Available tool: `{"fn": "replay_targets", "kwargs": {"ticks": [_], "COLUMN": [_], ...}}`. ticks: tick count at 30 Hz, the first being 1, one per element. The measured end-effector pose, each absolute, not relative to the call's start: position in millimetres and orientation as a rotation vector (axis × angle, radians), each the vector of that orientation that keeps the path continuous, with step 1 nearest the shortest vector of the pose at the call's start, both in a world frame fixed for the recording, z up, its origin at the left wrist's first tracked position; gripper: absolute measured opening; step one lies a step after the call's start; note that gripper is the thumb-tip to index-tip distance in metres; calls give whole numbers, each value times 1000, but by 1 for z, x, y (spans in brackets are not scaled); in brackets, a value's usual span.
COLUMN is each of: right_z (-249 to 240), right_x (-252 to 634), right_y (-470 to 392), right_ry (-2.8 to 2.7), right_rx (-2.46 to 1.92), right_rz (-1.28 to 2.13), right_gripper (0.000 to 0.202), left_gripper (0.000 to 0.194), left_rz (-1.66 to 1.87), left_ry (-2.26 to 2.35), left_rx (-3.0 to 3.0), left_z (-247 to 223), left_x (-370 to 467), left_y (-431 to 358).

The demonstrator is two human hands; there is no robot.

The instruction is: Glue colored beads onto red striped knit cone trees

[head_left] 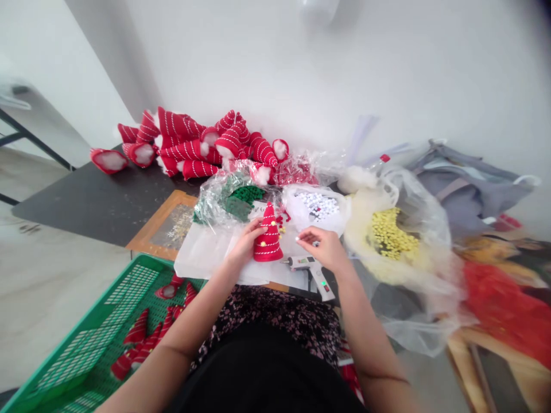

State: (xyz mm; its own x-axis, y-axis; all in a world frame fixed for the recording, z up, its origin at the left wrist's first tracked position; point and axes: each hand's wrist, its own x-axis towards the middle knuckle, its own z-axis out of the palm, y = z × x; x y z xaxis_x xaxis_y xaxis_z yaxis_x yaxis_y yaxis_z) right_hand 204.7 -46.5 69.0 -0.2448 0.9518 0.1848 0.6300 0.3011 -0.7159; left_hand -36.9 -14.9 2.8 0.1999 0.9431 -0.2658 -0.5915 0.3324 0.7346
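1. Gripping a red cone point(267, 232) from its left side, the left hand point(247, 244) is closing its fingers and thumb on it. The cone is standing nearly upright over the white paper point(200, 252), its point facing up, and is showing pale stitched lines and small yellow balls; whether its base is touching the paper, I cannot tell.
2. The right hand point(322, 245) is hovering to the right of the cone, apart from it. Its thumb and finger are pinching narrowly on a small white piece point(297, 238), too small to make out fully.
3. A glue gun point(310, 267) is lying just below the right hand, its nozzle pointing toward the cone's base and a green light glowing on its handle.
4. Behind the hands, a clear bag point(224, 192) is holding green pieces, and a white bag point(290, 209) is holding mostly white pieces.
5. Farther right, a large plastic bag point(434, 229) is lying open around yellow pieces point(390, 232).
6. Many red striped cones point(181, 129) are lying heaped at the back of the dark table point(81, 198), white stuffing showing in several.
7. At the left, a green basket point(81, 324) is holding smaller-looking red cones point(138, 330), partly hidden by the left forearm.
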Motion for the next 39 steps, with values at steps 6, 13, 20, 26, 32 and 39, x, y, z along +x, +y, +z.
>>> {"fn": "replay_targets", "kwargs": {"ticks": [6, 13, 20, 26, 32, 39], "right_z": [57, 60, 46, 18, 21, 75], "right_x": [147, 189, 310, 322, 299, 210], "right_y": [-46, -53, -118, -149, -138, -83], "right_ry": [-2041, -1845, -1695, -1732, -1794, -1819], "right_rx": [-1066, -1225, -1944, -2012, -1894, -1320], "right_rz": [614, 504, 350, 475, 421, 481], "right_gripper": [14, 23, 25, 19, 15, 14], "left_gripper": [39, 44, 51, 50, 50, 51], "left_rz": [1171, 1155, 1163, 1153, 1172, 1166], "left_ry": [781, 781, 860, 828, 874, 803], "left_rx": [571, 531, 448, 480, 447, 467], "left_z": [5, 3, 4, 9, 7, 6], "left_x": [-37, -37, -38, -38, -38, -40], "left_y": [-15, -15, -14, -11, -13, -16]}}
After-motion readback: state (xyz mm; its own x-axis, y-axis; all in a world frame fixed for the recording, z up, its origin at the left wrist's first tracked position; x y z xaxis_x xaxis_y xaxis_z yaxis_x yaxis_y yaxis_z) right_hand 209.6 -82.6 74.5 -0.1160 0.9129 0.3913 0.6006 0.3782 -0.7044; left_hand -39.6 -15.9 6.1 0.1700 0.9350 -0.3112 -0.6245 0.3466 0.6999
